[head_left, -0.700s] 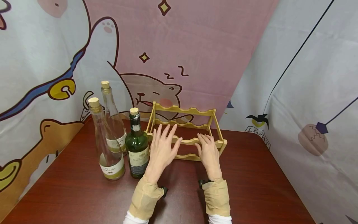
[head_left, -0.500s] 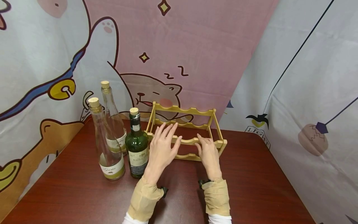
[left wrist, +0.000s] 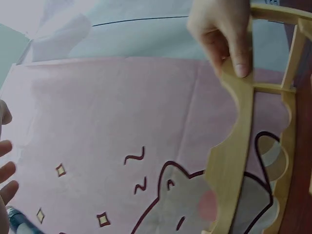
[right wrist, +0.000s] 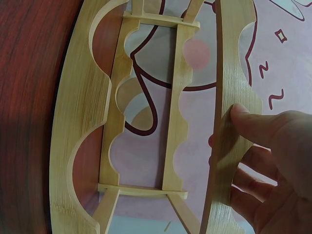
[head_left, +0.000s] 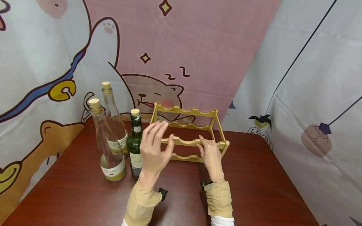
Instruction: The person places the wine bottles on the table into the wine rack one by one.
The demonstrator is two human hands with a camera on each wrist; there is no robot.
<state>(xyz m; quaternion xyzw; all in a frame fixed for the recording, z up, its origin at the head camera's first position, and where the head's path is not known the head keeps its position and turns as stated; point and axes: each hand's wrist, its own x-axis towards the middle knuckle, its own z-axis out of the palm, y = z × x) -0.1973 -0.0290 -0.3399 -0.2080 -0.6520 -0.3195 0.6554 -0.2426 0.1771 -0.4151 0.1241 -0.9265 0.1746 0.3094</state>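
A pale wooden wine rack (head_left: 176,140) with scalloped rails stands on the table. My right hand (head_left: 210,155) grips its upper front rail near the right end. In the right wrist view, the thumb (right wrist: 248,122) presses the front of that rail while the fingers curl behind it. My left hand (head_left: 154,150) is raised before the rack's left end, fingers spread and holding nothing. Just left of it stands a corked green wine bottle (head_left: 135,142), partly hidden by that hand. The left wrist view catches only the left hand's fingers (left wrist: 7,170) at its edge.
Two tall clear bottles with corks stand upright at the left, the nearer one (head_left: 113,171) in front of the farther one (head_left: 112,108). Behind the dark red-brown table (head_left: 254,188) hangs a cartoon-printed cloth (head_left: 212,62), close to the rack's back.
My left hand has moved left, off the rack's front rail and in front of the green wine bottle. My right hand has stayed on the rail; rack and bottles have not moved.
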